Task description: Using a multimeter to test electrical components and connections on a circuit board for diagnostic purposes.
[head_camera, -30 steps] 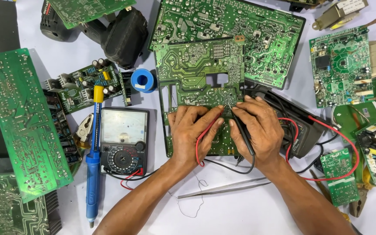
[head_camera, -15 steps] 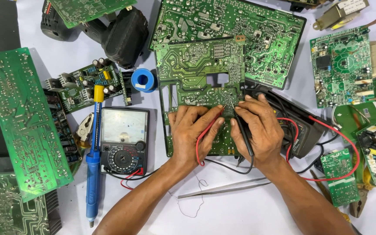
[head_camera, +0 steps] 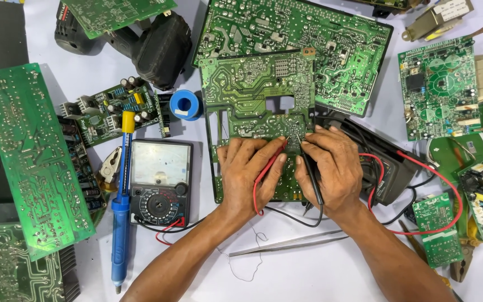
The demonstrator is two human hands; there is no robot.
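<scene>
Near us on the counter (head_camera: 308,274) our left hand (head_camera: 250,170) grips the red probe (head_camera: 269,163) and our right hand (head_camera: 331,168) the black probe (head_camera: 310,173), both tips unmoved from a moment ago on the green circuit board (head_camera: 252,95), so measuring continues, meter (head_camera: 159,182) beside.

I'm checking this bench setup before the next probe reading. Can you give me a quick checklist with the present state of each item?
1. Red probe in left hand, tip on the circuit board: ok.
2. Black probe in right hand, tip on board: ok.
3. Meter face in view: ok.
4. Needle reading: cannot tell.
5. Leads untangled: not ok, red lead loops over other boards.
6. Tweezers away from hands: ok.
</scene>
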